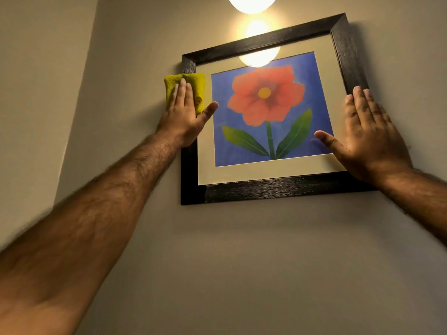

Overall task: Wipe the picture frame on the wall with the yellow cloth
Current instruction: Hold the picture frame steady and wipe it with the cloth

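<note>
A dark wooden picture frame [278, 189] hangs tilted on the beige wall, holding a red flower print on blue with a cream mat. A folded yellow cloth [199, 88] lies against the frame's left rail. My left hand [185, 114] presses flat on the cloth, fingers together, thumb spread onto the glass. My right hand [367, 139] rests flat and open on the frame's right rail, thumb reaching over the print's lower right corner. The left rail under the cloth and hand is hidden.
A lit wall lamp [251, 3] glows above the frame and is mirrored in the glass. A wall corner [79, 93] runs down at the left. Bare wall stretches below the frame.
</note>
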Demonstrator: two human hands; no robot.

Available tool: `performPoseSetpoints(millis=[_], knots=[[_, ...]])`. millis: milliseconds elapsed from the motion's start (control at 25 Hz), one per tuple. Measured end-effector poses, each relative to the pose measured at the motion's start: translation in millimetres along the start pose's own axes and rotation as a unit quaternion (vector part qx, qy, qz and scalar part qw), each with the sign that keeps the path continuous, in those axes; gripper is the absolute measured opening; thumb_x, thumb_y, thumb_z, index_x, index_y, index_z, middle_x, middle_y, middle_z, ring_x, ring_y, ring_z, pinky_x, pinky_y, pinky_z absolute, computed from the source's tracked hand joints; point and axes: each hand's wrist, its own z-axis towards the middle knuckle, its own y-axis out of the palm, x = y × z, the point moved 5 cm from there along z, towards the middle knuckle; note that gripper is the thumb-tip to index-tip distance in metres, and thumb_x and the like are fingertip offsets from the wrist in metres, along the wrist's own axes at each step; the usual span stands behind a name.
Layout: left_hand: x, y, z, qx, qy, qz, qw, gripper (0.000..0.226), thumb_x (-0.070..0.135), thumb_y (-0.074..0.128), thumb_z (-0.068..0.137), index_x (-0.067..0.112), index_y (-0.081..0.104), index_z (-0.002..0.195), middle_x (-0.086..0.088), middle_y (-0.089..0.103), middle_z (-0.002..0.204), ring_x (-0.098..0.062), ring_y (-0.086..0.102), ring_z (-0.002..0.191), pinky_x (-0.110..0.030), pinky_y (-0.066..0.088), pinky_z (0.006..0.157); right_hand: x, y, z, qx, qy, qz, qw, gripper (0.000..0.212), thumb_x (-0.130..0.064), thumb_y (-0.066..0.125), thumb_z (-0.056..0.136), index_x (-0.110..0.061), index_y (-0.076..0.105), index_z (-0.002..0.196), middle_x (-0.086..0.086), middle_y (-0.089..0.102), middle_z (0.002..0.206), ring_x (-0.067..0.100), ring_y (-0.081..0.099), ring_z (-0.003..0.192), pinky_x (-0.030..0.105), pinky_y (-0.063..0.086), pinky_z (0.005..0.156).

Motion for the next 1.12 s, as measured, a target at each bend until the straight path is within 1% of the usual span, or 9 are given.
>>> performPoseSetpoints(millis=[200,360,480,560,640,760,880,1000,1120], knots=[[1.6,21.1,-81.0,0.028,0.024,-0.011,0.999,0.106,0.081,0.018,0.087,0.008,-0.004,0.16,-0.009,-0.009,0.171,-0.021,-0.008,0.158,-0.039,0.0,0.129,1.9,0.5,1.6,0.001,0.0,0.003,1.0,0.105,-0.079,0.025,0.092,-0.001,0.012,0.16,0.017,0.008,0.171,0.029,0.008,0.16,0.043,0.011,0.128],[6.6,29.7,-153.4,0.003,0.036,-0.012,0.999,0.102,0.08,0.011,0.088,0.009,0.001,0.161,-0.008,-0.005,0.172,-0.021,-0.005,0.159,-0.035,0.001,0.128,0.9,0.0,0.4,-0.002,-0.001,0.009,1.0,0.105,-0.08,0.024,0.092,-0.001,0.011,0.16,0.018,0.008,0.171,0.03,0.009,0.16,0.044,0.012,0.128],[5.0,0.9,-142.6,0.034,0.022,-0.04,0.998,0.075,0.061,0.027,0.101,0.007,0.042,0.151,-0.013,0.035,0.163,-0.029,0.034,0.149,-0.039,0.029,0.123,0.9,0.2,-0.3,0.0,-0.002,0.014,1.0,0.105,-0.08,0.025,0.092,-0.001,0.011,0.16,0.018,0.008,0.171,0.03,0.009,0.159,0.045,0.012,0.128],[1.3,-26.3,-120.3,0.071,0.041,-0.047,0.996,0.04,0.034,0.053,0.1,0.01,0.069,0.128,-0.011,0.064,0.139,-0.032,0.061,0.123,-0.038,0.049,0.105,2.4,0.3,-1.0,0.002,-0.001,0.015,1.0,0.105,-0.08,0.024,0.092,-0.002,0.011,0.16,0.018,0.008,0.171,0.03,0.009,0.159,0.045,0.012,0.128],[-6.0,-43.6,-97.3,0.048,0.027,-0.05,0.997,0.026,0.009,0.064,0.089,0.014,0.078,0.11,-0.01,0.076,0.116,-0.029,0.071,0.103,-0.039,0.057,0.096,2.4,0.4,-0.8,0.003,-0.002,0.014,1.0,0.105,-0.08,0.023,0.092,-0.002,0.011,0.16,0.018,0.008,0.171,0.03,0.009,0.159,0.045,0.012,0.128],[-11.0,-52.5,-76.9,0.015,-0.027,-0.058,0.998,0.026,0.004,0.072,0.08,0.023,0.08,0.096,-0.009,0.077,0.104,-0.026,0.071,0.096,-0.039,0.059,0.089,1.4,-0.4,-0.4,0.005,-0.003,0.014,1.0,0.105,-0.08,0.023,0.092,-0.001,0.012,0.16,0.018,0.009,0.171,0.031,0.01,0.159,0.045,0.013,0.128],[-21.9,-50.7,-65.6,0.011,-0.052,-0.038,0.998,0.042,0.022,0.086,0.075,0.022,0.071,0.114,-0.012,0.068,0.122,-0.03,0.063,0.113,-0.037,0.05,0.097,1.1,-0.1,-1.1,0.008,-0.005,0.015,1.0,0.105,-0.08,0.024,0.092,-0.001,0.013,0.16,0.018,0.01,0.171,0.031,0.011,0.159,0.045,0.013,0.128],[-42.4,-42.1,-62.4,-0.055,-0.122,-0.131,0.982,0.04,0.026,0.085,0.076,0.015,0.073,0.113,-0.013,0.075,0.113,-0.026,0.068,0.099,-0.038,0.055,0.092,1.0,1.0,-0.3,0.009,-0.005,0.015,1.0,0.105,-0.08,0.025,0.092,-0.001,0.013,0.16,0.018,0.01,0.171,0.031,0.011,0.159,0.045,0.013,0.128],[-48.6,-37.1,-70.0,-0.048,-0.155,-0.238,0.958,0.03,0.018,0.085,0.077,0.01,0.075,0.105,-0.016,0.076,0.102,-0.03,0.073,0.096,-0.044,0.061,0.086,1.8,1.1,-1.0,0.01,-0.005,0.015,1.0,0.105,-0.08,0.025,0.092,-0.001,0.013,0.16,0.018,0.01,0.171,0.031,0.011,0.159,0.045,0.013,0.128]])
